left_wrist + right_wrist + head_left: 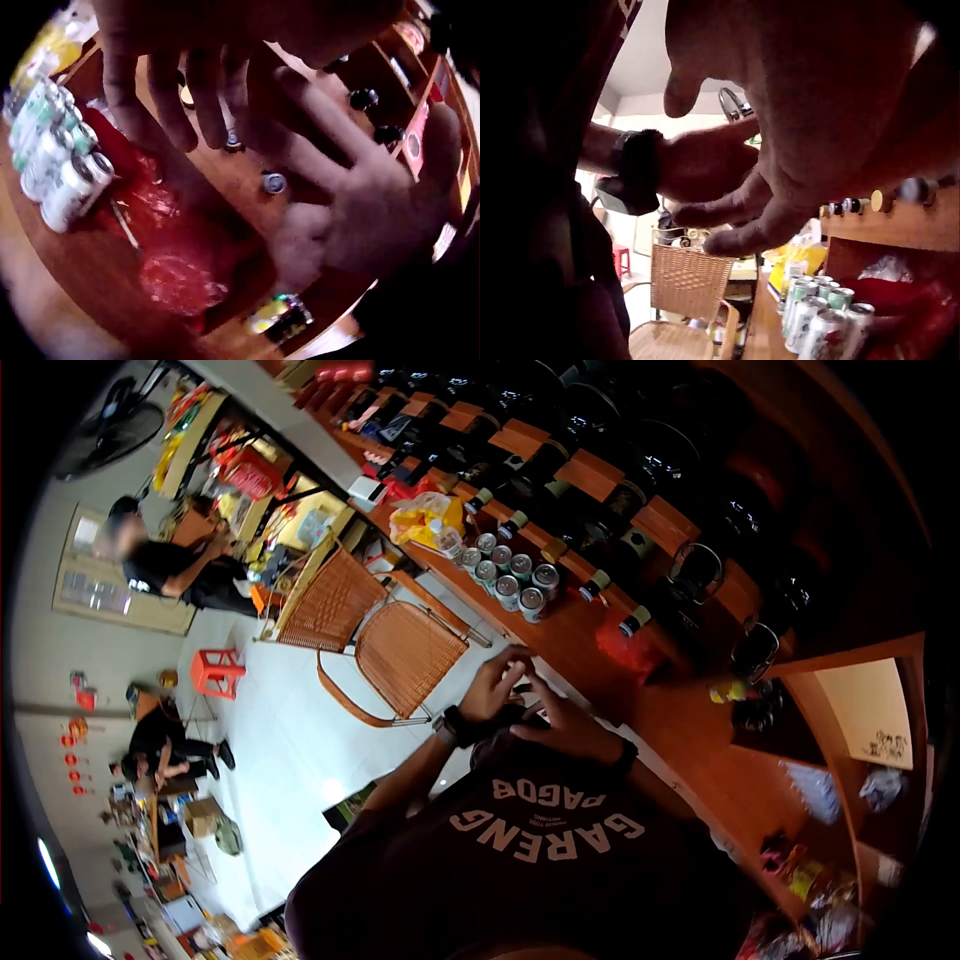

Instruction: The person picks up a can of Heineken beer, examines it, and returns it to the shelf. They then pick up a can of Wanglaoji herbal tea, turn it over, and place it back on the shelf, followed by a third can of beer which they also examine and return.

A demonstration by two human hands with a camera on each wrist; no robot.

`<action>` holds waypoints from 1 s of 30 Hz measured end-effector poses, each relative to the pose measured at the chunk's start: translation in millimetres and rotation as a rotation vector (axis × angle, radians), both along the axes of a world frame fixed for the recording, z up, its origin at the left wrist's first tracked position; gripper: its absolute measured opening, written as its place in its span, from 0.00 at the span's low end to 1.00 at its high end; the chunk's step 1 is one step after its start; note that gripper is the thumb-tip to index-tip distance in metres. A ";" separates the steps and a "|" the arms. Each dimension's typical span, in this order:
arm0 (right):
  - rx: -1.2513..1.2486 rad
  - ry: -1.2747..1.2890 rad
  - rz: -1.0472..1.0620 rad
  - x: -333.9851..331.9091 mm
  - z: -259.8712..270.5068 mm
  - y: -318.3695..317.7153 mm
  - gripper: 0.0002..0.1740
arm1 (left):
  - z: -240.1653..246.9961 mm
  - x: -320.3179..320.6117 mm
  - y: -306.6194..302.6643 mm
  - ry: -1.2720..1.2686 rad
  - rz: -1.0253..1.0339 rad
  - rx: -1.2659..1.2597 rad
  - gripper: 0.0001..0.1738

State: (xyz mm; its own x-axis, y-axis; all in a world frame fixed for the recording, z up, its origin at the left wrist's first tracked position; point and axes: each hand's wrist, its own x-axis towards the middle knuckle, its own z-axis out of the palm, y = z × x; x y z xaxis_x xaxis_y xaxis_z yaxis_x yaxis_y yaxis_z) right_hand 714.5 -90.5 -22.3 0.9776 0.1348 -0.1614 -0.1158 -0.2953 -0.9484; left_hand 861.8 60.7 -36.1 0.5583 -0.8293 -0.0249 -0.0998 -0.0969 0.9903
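In the head view, my left hand [488,688] and right hand [572,728] come together in front of the chest, fingertips overlapping. Loosely extended fingers of the left hand [187,90] hang down in the left wrist view, and the right hand [367,210] faces them with spread fingers. From the right wrist, the right hand [810,112] fills the top, partly covering the left hand [709,161]. No object shows between them. Closest to the hands is a wooden counter [570,650] with a cluster of drink cans [508,582].
A wicker chair [410,655] stands beside the counter. Rows of dark jars [665,445] fill the shelves behind it. Red plastic [180,277] lies near the cans, and a yellow bag [425,515] lies beyond them. One person [175,565] stands farther back, near a red stool [217,673].
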 end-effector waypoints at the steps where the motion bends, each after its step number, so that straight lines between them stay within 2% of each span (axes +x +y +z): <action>1: -0.017 -0.026 -0.067 4.8 10.1 3.6 0.56 | -0.4 21.6 -3.2 -0.226 -0.014 0.032 0.20; 3: -0.123 -0.045 -0.124 10.4 22.6 9.8 0.55 | -21.4 68.6 -11.6 -0.557 -0.045 0.054 0.18; 4: -0.116 -0.062 -0.152 12.2 31.4 13.8 0.53 | -29.1 91.1 -11.4 -0.562 -0.053 0.159 0.18; 5: -0.081 -0.034 -0.180 16.3 32.4 18.3 0.51 | -39.6 113.5 -15.3 -0.477 -0.036 0.122 0.20; 6: -0.044 -0.002 -0.203 18.7 32.2 24.9 0.50 | -79.5 145.2 -15.1 -0.510 -0.019 0.111 0.22; 7: -0.012 -0.013 -0.243 22.4 29.9 33.1 0.49 | -59.7 153.7 -19.2 -0.571 0.018 0.209 0.25; 9: 0.013 -0.013 -0.300 29.6 34.6 49.6 0.46 | -75.2 185.0 -23.3 -0.612 0.006 0.293 0.31; 10: -0.037 0.026 -0.314 35.8 38.0 57.8 0.48 | -82.3 201.2 -27.6 -0.627 -0.021 0.350 0.33; 11: -0.052 0.030 -0.306 39.7 34.2 64.1 0.48 | -88.9 215.5 -33.3 -0.621 -0.032 0.347 0.33; 12: -0.062 0.036 -0.298 41.0 28.5 71.8 0.47 | -106.7 226.8 -35.4 -0.717 -0.045 0.289 0.36; 13: -0.057 0.048 -0.308 41.2 22.7 78.6 0.47 | -120.7 231.5 -33.3 -0.812 -0.059 0.229 0.39; 15: -0.136 -0.016 -0.212 46.7 14.4 83.0 0.45 | -139.8 243.4 -37.7 -0.823 -0.095 0.201 0.41; 18: -0.082 0.057 -0.261 52.0 34.7 87.1 0.45 | -151.4 253.2 -52.9 -0.830 -0.169 0.176 0.46; 20: -0.092 0.045 -0.324 52.2 36.1 87.5 0.45 | -138.3 248.0 -55.8 -0.791 -0.136 0.340 0.47; 21: -0.097 0.027 -0.360 52.3 37.0 87.4 0.45 | -156.5 254.3 -56.8 -0.867 -0.123 0.253 0.48; 23: -0.110 0.062 -0.393 54.5 38.8 86.1 0.44 | -174.3 262.0 -57.1 -0.857 -0.161 0.243 0.48; 26: -0.123 0.097 -0.431 58.5 41.2 81.1 0.43 | -166.3 259.7 -56.6 -0.844 -0.135 0.274 0.47; 28: -0.247 0.026 -0.361 60.3 43.3 77.9 0.41 | -153.2 258.7 -56.1 -0.865 -0.147 0.269 0.46; 29: -0.246 0.023 -0.345 59.2 45.5 76.9 0.39 | -146.7 258.2 -55.2 -0.739 -0.166 0.346 0.43; 30: -0.249 0.019 -0.347 58.6 51.9 75.8 0.39 | -140.7 259.0 -52.3 -0.743 -0.165 0.342 0.43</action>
